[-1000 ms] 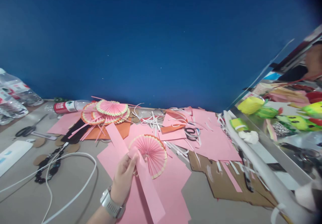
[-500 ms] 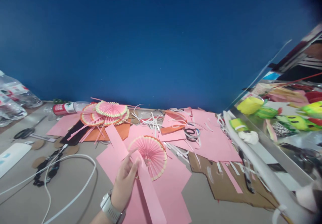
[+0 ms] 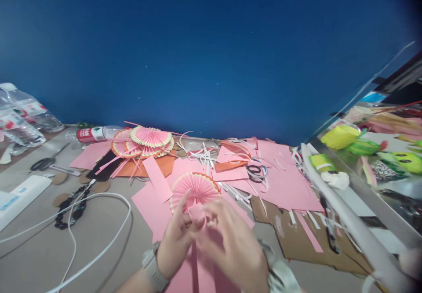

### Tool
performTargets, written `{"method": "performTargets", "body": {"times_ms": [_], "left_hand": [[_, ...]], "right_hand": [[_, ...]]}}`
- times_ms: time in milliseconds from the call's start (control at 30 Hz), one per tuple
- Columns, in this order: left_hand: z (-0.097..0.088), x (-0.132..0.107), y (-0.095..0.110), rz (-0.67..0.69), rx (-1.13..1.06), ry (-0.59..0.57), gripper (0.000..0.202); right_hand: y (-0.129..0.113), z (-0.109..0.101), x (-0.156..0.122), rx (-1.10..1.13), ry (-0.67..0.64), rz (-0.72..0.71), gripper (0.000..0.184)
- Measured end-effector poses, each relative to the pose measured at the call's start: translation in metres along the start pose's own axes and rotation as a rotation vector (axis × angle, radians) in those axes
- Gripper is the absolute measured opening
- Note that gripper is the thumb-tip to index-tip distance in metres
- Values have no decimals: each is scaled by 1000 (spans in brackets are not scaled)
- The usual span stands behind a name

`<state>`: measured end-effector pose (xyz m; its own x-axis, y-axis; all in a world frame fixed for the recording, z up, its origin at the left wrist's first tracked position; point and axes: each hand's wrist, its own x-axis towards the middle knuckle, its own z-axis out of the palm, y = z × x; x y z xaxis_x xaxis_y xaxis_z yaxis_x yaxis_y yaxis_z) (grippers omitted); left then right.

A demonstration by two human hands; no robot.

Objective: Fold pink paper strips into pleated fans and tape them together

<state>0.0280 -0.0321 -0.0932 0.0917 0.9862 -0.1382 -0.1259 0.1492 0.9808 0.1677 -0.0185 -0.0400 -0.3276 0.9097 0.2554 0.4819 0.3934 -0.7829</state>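
My left hand [image 3: 176, 242], with a watch on its wrist, and my right hand [image 3: 232, 244] meet over the pink paper sheets [image 3: 148, 205] at the bottom centre. Both pinch the top end of a pink paper strip [image 3: 198, 271] that hangs down between them. The fingers are blurred by motion. Just beyond the fingertips lies a pink pleated paper fan [image 3: 195, 188] with a pale yellow rim, partly hidden by my hands.
More paper fans [image 3: 145, 141] are stacked at the back left on orange paper. White paper strips [image 3: 202, 154], scissors [image 3: 42, 164], a white cable [image 3: 99, 249], water bottles [image 3: 23, 119], cardboard [image 3: 303, 236] and a long white tube [image 3: 343, 218] lie around. A blue wall stands behind.
My right hand has come into view and joined the left on the pink strip. The strip now hangs between both hands, and the view has shifted slightly.
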Motion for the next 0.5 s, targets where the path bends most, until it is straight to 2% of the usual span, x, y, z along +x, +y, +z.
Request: {"method": "performTargets", "body": {"times_ms": [100,200,267,400,500], "left_hand": [[5,-4,-6,39,100,-20,66],[9,-7,-11,46,280,-57,61],[10,-8,-11,28,351,-62,56],[9,-10,-3,2,382,-114,26],[9,-11,2,4,412,-173,23]], "right_hand": [[25,-4,2,58,-140,157,20],[45,-2,-6,135,-214,223,29],[55,0,-12,180,-210,238,30],[66,4,-23,255,-142,266,26],[69,8,-28,302,-93,283,26]]}}
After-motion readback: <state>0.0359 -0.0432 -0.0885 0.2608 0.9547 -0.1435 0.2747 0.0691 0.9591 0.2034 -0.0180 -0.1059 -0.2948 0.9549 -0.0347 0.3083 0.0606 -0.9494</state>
